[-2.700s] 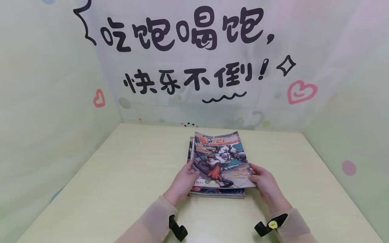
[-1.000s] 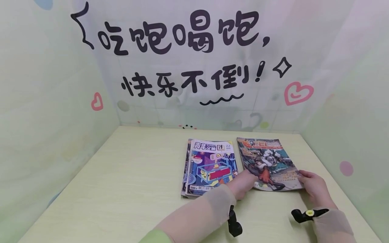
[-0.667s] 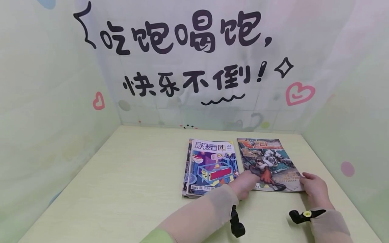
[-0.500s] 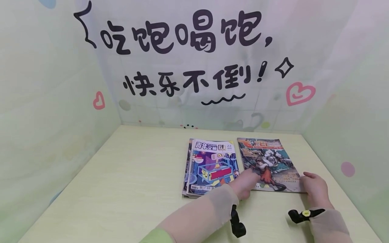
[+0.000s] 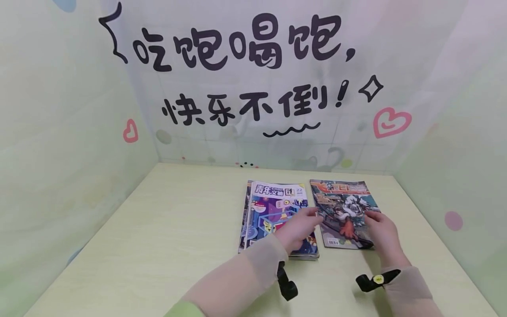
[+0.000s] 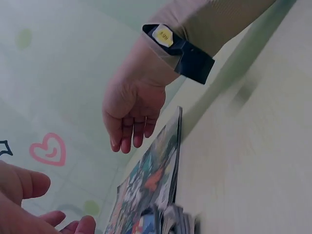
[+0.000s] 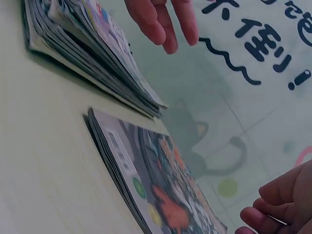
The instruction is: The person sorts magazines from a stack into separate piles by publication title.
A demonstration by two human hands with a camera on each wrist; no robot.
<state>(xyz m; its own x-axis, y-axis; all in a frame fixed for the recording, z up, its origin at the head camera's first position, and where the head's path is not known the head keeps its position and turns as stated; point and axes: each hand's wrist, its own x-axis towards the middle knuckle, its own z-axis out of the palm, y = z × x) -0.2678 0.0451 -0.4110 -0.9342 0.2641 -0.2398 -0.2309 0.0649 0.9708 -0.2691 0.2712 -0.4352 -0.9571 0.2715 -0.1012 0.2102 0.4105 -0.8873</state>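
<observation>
A magazine with a red-gloved figure on its cover (image 5: 348,207) lies flat on the table, right of a stack of magazines (image 5: 273,207) topped by a purple and blue cover. My left hand (image 5: 299,229) hovers over the right side of the stack, fingers loosely extended and holding nothing. Above the right part of the single magazine is my right hand (image 5: 384,233), also free of it. In the left wrist view the right hand (image 6: 134,109) hangs in the air over the magazine (image 6: 151,180) with relaxed fingers. The right wrist view shows the left hand's fingertips (image 7: 165,29) raised beside the stack (image 7: 92,53).
The pale yellow table (image 5: 158,246) runs up to a printed fabric backdrop (image 5: 222,145) with black lettering. Fabric side walls (image 5: 455,176) stand left and right. Each wrist wears a black camera band (image 5: 287,284).
Earlier both hands carried the red-gloved magazine off the stack to the right and set it down. Now they have let go; the left hand has moved back left, the right hand inward.
</observation>
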